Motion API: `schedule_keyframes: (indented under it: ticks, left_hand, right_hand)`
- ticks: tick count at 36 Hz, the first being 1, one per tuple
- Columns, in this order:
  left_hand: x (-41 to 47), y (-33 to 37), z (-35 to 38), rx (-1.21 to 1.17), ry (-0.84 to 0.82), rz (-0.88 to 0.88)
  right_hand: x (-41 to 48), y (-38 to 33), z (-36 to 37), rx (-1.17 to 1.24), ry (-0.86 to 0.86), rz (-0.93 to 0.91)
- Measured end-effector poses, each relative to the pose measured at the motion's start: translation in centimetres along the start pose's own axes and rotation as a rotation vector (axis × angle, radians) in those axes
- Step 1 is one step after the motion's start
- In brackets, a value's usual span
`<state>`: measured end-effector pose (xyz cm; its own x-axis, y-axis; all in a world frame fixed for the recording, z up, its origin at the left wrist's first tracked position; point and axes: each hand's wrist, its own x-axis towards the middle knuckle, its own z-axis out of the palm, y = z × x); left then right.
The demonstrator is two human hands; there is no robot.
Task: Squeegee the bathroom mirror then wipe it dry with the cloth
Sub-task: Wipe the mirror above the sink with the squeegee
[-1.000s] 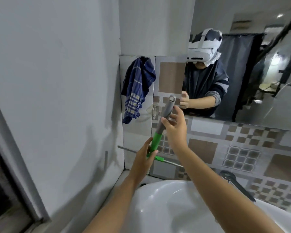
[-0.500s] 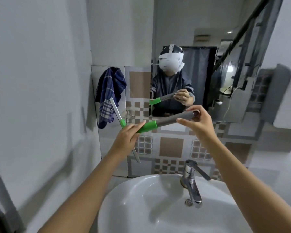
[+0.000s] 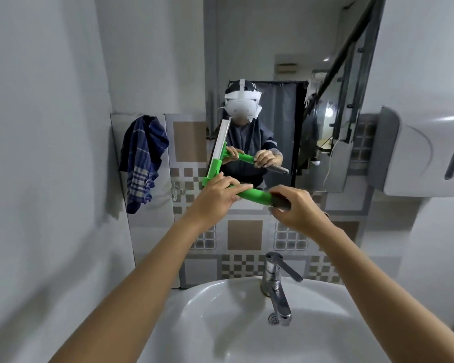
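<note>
While both hands hold it in front of the mirror, the squeegee hangs above the back rim of the sink, its green handle roughly level and its pale blade rising up and to the right against the mirror's left edge. The left hand pinches the handle just beside the blade head; the right hand curls its fingers around the dark grip end. A blue checked cloth hangs on the tiled wall, left of the mirror.
</note>
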<state>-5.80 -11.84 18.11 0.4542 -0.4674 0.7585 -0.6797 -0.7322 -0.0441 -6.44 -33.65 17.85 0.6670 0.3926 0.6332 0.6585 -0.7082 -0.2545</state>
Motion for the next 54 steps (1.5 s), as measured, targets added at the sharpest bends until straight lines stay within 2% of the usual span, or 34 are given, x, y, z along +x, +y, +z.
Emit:
schedule_keyframes:
  ticks: [7,10,20,25,27,32,37,42,54]
  left_hand:
    - [3.9,-0.6,-0.5,0.001,0.057,0.079]
    - [6.0,-1.3,-0.9,0.004,0.151,0.079]
    - [18.5,-2.3,-4.7,-0.108,0.632,-0.182]
    - [21.6,-2.8,-5.9,-0.054,0.730,-0.266]
    - [21.7,-3.6,-4.9,0.025,0.712,-0.253]
    - [21.3,-6.5,-1.2,0.104,0.522,-0.289]
    - [20.4,-8.2,0.2,0.169,0.444,-0.421]
    - [19.9,-9.5,1.2,0.215,0.377,-0.436]
    - [19.7,-10.3,1.8,0.239,0.382,-0.422]
  right_hand:
    - [2.0,-0.3,-1.7,-0.095,0.142,-0.020]
    - [3.8,0.2,-3.2,-0.175,0.181,-0.069]
    - [16.6,-0.3,-11.9,-0.291,0.393,-0.205]
    - [22.7,-1.4,-15.8,-0.358,0.486,-0.232]
    - [24.9,-1.7,-17.2,-0.374,0.493,-0.238]
    - [29.1,-2.5,-19.7,-0.455,0.487,-0.263]
    - [31.6,-3.2,-20.7,-0.573,0.480,-0.303]
    - [33.2,-3.6,-21.0,-0.604,0.476,-0.313]
    - [33.7,-3.4,-20.6,-0.660,0.482,-0.313]
